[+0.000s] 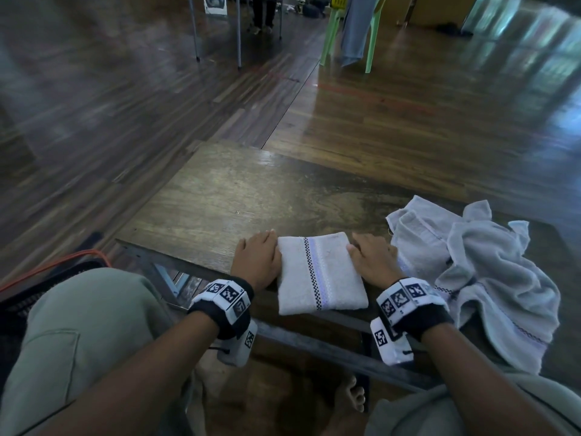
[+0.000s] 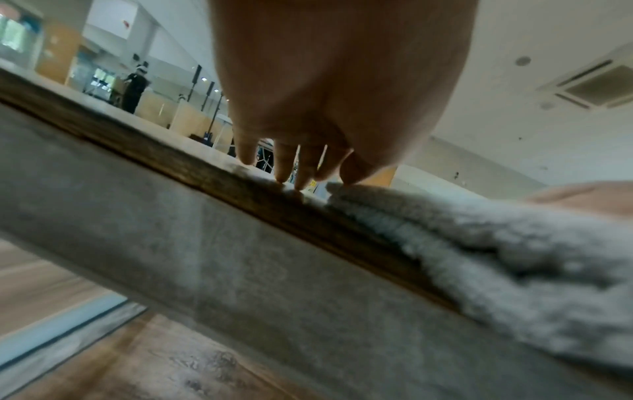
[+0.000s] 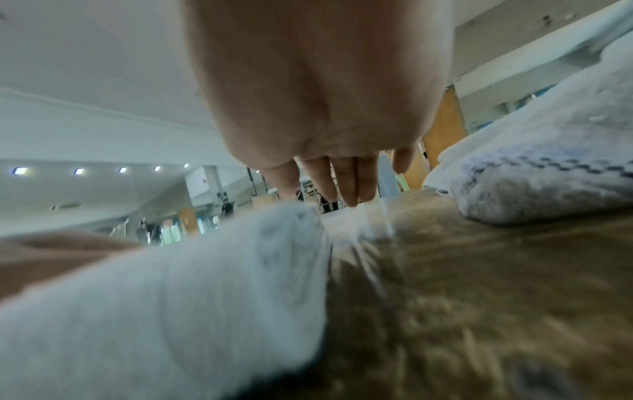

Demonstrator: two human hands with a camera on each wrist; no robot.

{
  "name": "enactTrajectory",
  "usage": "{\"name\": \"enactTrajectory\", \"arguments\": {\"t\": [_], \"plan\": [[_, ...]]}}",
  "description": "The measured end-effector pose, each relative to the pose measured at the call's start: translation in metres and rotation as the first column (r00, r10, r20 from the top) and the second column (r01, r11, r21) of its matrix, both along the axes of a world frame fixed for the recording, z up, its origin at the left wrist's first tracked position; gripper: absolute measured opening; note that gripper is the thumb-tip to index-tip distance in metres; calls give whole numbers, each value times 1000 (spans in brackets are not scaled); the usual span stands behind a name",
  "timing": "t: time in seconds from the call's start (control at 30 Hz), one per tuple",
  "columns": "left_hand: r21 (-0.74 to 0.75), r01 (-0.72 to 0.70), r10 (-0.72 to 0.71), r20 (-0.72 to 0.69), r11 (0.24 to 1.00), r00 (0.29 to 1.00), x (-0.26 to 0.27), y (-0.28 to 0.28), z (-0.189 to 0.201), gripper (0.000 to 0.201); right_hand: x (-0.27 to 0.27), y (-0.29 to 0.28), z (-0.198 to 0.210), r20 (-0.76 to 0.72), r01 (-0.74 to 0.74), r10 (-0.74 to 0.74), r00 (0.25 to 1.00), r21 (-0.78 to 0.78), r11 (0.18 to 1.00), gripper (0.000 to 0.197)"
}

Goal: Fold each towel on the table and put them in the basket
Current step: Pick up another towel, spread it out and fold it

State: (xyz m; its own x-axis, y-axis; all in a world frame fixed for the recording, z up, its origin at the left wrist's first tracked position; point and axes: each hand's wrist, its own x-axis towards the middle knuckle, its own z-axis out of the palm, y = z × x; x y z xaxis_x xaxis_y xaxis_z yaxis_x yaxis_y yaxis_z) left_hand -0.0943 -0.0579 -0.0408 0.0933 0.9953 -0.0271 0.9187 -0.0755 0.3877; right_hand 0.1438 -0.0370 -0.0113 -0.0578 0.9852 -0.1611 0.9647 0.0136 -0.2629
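fingers of the left hand and right hand lay straight, flat on the counter, flanking the folded towel at its side edges, clamped on nothing. towel looked soft, light, limp; best lifted from both sides, palms under. unfolded towels heaped just right. basket probably at left knee.

Folded towel left of towel heap

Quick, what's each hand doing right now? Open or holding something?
Left hand: open, fingers straight, resting against the left edge of the folded towel.
Right hand: open, fingers straight, resting against the towel's right edge.
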Motion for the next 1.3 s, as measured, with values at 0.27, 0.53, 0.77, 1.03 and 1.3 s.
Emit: {"name": "enactTrajectory", "arguments": {"t": [0.27, 0.53, 0.77, 1.03, 1.3], "plan": [[-54, -215, 219, 97, 975, 971, 12, -26, 5, 40, 8, -23, 10, -345, 142, -173, 923, -114, 983, 28], [-180, -222, 257, 197, 958, 946, 17, -22, 4, 35, -2, -28, 0, -489, 227, -316, 813, -233, 946, 26], [-306, -236, 367, 505, 922, 781, 21, -18, 13, 28, -11, -24, 5, -552, 225, -368, 748, -310, 924, 27], [-431, -145, 427, 683, 891, 593, 12, -19, 16, 42, -9, -31, 8, -714, 252, -607, 349, -552, 795, 28], [-380, -164, 407, 756, 911, 512, 5, -42, 24, 33, -18, -45, 28, -736, 175, -622, 267, -597, 783, 28]]}}
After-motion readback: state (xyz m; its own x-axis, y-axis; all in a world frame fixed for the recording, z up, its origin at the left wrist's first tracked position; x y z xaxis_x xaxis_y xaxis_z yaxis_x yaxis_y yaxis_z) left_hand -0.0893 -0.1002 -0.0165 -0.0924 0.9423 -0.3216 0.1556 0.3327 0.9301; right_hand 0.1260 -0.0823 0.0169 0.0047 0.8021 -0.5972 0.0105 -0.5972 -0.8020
